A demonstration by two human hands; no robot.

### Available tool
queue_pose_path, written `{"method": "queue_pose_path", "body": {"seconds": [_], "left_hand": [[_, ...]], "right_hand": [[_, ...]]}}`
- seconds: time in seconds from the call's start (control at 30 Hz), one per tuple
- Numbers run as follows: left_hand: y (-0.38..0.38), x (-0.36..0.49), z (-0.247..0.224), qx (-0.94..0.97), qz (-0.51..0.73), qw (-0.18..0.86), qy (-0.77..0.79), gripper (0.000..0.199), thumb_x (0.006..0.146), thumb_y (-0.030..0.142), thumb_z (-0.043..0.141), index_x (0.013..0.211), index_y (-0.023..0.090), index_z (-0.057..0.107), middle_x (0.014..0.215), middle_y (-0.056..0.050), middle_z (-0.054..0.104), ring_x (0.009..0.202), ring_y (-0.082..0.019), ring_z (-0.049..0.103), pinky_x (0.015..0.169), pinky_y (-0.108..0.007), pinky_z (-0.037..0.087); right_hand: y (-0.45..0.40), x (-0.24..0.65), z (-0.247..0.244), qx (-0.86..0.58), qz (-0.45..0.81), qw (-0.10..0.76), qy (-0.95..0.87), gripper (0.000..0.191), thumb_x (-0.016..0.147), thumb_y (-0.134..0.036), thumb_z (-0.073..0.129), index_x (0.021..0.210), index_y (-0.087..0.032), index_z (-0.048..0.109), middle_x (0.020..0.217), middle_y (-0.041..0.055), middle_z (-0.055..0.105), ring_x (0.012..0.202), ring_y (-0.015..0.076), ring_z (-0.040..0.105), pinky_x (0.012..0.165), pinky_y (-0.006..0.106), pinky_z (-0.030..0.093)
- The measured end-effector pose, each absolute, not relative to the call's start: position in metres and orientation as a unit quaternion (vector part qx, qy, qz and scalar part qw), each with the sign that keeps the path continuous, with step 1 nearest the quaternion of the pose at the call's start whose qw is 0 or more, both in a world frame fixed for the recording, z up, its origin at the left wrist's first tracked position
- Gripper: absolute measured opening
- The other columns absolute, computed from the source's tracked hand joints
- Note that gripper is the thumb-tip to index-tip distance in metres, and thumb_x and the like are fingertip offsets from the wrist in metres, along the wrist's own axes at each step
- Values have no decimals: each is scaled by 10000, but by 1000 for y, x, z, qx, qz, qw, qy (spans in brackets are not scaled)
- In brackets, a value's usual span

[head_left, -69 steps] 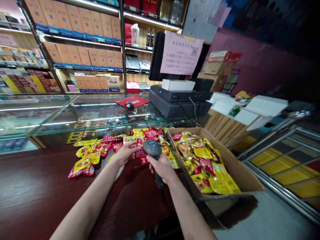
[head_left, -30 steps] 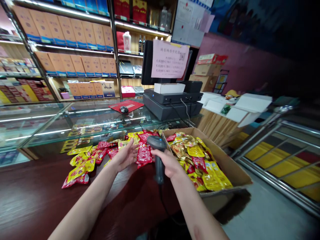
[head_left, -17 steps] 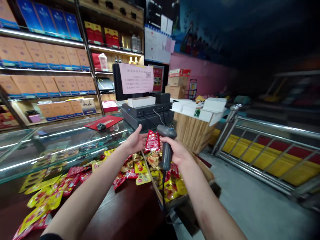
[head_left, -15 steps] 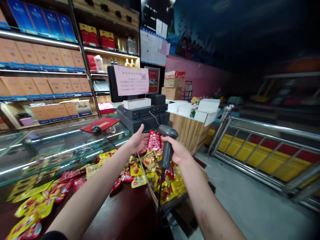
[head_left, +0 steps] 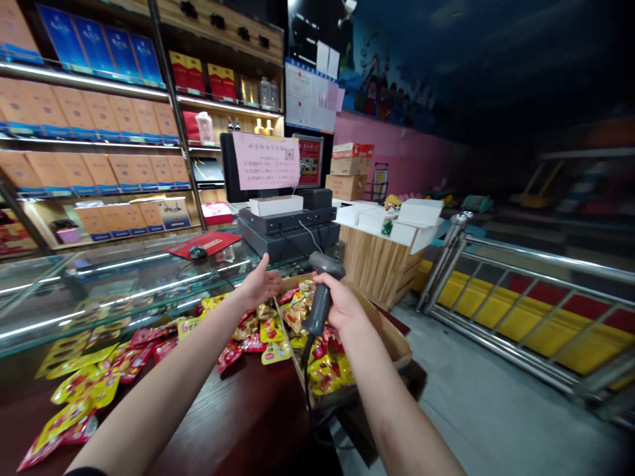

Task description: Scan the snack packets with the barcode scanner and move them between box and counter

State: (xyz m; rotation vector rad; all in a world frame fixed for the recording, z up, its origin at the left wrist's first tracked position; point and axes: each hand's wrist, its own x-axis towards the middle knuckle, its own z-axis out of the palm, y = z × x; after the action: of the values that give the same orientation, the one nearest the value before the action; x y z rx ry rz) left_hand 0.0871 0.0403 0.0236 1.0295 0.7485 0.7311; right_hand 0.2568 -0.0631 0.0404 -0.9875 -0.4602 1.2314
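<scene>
My right hand [head_left: 338,301] is wrapped round the grip of a dark grey barcode scanner [head_left: 320,301], whose cable hangs down over a cardboard box [head_left: 391,334]. Inside the box lie several red, yellow and gold snack packets [head_left: 325,373]. My left hand [head_left: 258,284] is held out over the box's left side, thumb up and fingers apart, with nothing in it. Under and beside my left forearm, more snack packets [head_left: 82,390] are spread in a loose row on the dark wooden counter [head_left: 238,423].
A glass display case [head_left: 139,277] bears a mouse [head_left: 197,252] on a red mat [head_left: 223,241]. Behind the box stand a black cash drawer [head_left: 268,241] and a monitor with a pink notice [head_left: 268,162]. A metal railing [head_left: 520,317] runs along the right.
The red packet between my hands has left them and lies in the box or is out of sight. My left hand has drawn left and the scanner has shifted slightly left and down.
</scene>
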Motion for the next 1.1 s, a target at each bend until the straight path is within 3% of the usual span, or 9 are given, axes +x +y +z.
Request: {"method": "queue_pose_path", "body": {"seconds": [0.13, 0.37, 0.57, 0.7, 0.97, 1.1], "left_hand": [[19, 29, 19, 406, 342, 751, 393, 727, 774, 703, 415, 1157, 106, 573, 1188, -180, 590, 1057, -271, 553, 853, -324, 421], [-15, -61, -17, 321, 389, 764, 401, 797, 783, 702, 400, 1258, 70, 497, 1263, -220, 532, 1138, -283, 521, 905, -346, 405], [-42, -93, -56, 266, 408, 783, 388, 734, 797, 683, 408, 1197, 79, 531, 1160, -206, 592, 1080, -271, 561, 919, -355, 404], [-51, -93, -74, 238, 408, 789, 393, 727, 783, 696, 422, 1154, 84, 549, 1191, -203, 572, 1111, -271, 537, 929, -359, 400], [-46, -91, -97, 254, 400, 772, 424, 667, 791, 664, 453, 1161, 120, 559, 1304, -194, 504, 1106, -275, 549, 886, -392, 464], [-49, -89, -97, 274, 400, 750, 450, 591, 763, 608, 564, 1106, 127, 578, 1231, -187, 569, 1016, -251, 614, 859, -357, 502]], "right_hand": [[-61, 209, 27, -439, 598, 620, -255, 181, 588, -167, 661, 765, -143, 631, 553, -30, 566, 476, 84, 476, 459, 208, 384], [-60, 132, -13, -472, 646, 497, -337, 141, 569, -202, 674, 663, -155, 580, 483, -51, 515, 430, 74, 421, 423, 204, 318], [-53, 103, -47, -505, 623, 470, -368, 138, 547, -185, 690, 658, -144, 618, 511, -49, 539, 476, 68, 448, 458, 195, 317], [-49, 102, -66, -512, 630, 462, -356, 137, 554, -184, 692, 666, -133, 633, 492, -50, 539, 454, 66, 438, 447, 191, 310], [-44, 100, -87, -500, 661, 475, -296, 106, 606, -135, 665, 703, -121, 624, 563, -30, 606, 499, 70, 528, 512, 184, 436], [-45, 95, -86, -476, 706, 456, -261, 64, 660, -105, 617, 723, -113, 620, 628, 15, 649, 576, 99, 611, 611, 232, 518]]}}
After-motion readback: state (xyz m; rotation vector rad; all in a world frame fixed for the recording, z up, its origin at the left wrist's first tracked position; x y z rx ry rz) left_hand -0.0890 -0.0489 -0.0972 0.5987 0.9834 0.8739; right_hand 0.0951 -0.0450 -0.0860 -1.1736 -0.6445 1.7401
